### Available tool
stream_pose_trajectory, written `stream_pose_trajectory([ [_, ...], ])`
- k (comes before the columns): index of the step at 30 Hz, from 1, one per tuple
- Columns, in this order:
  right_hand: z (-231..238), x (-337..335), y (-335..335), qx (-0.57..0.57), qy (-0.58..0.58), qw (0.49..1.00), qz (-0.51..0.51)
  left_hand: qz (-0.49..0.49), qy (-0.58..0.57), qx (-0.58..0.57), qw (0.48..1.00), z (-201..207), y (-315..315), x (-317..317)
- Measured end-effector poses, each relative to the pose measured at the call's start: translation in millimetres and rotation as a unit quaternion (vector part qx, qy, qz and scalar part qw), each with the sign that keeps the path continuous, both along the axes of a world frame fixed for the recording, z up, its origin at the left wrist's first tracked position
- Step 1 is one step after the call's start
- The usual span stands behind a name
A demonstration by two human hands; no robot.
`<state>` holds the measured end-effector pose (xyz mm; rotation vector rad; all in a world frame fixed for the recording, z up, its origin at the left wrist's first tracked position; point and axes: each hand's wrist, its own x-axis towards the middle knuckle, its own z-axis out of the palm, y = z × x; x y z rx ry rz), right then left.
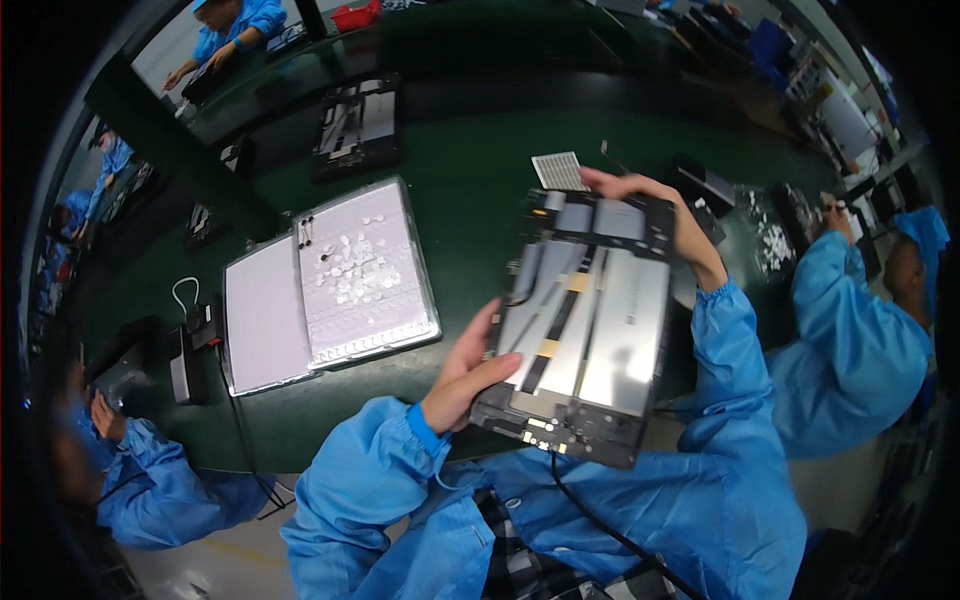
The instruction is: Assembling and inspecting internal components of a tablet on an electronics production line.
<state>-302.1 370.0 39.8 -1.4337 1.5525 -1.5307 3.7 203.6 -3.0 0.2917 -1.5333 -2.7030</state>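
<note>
Between my two hands is an opened tablet (625,330), its silver battery, black ribbon cables and circuit boards facing up. My left hand (468,375) grips its left edge near the lower corner, thumb on top and fingers underneath. Up at the far right corner, my right hand (672,205) clasps the rim, with fingers along the top edge. The tablet is tilted and held above the table's near edge. Left of it lie white sheets in clear sleeves (270,320), one strewn with small white pieces (355,270) and a few small dark parts.
A second opened tablet (358,125) lies farther back on the green table (470,140). A white label sheet (560,171) is behind my tablet. A small boxy device (186,365) with a cable stands left. A dark post (185,145) rises there. Co-workers in blue sit at right (850,330) and left (170,480).
</note>
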Motion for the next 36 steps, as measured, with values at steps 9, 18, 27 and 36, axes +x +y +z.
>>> stream_pose_trajectory([
  [9, -36.1, -25.7, 23.0, 0.172, 0.409, 0.889, -0.115, 0.094, -0.066, -0.105, 0.988, -10.8, 20.1, 17.3],
  [18, -22.6, -5.9, 23.0, -0.02, 0.112, 0.988, -0.106, -0.055, -0.093, -0.663, 0.741, 80.4, -23.9, -20.3],
  [27, -27.0, 24.3, -12.1, 0.049, -0.177, 0.97, -0.159, -0.022, -0.007, -0.743, 0.669, 25.7, -72.2, -69.6],
  [36, -21.1, 58.3, -81.3, 0.135, -0.105, 0.978, -0.121, 0.082, 0.118, -0.75, 0.646, 11.5, -78.4, -49.0],
])
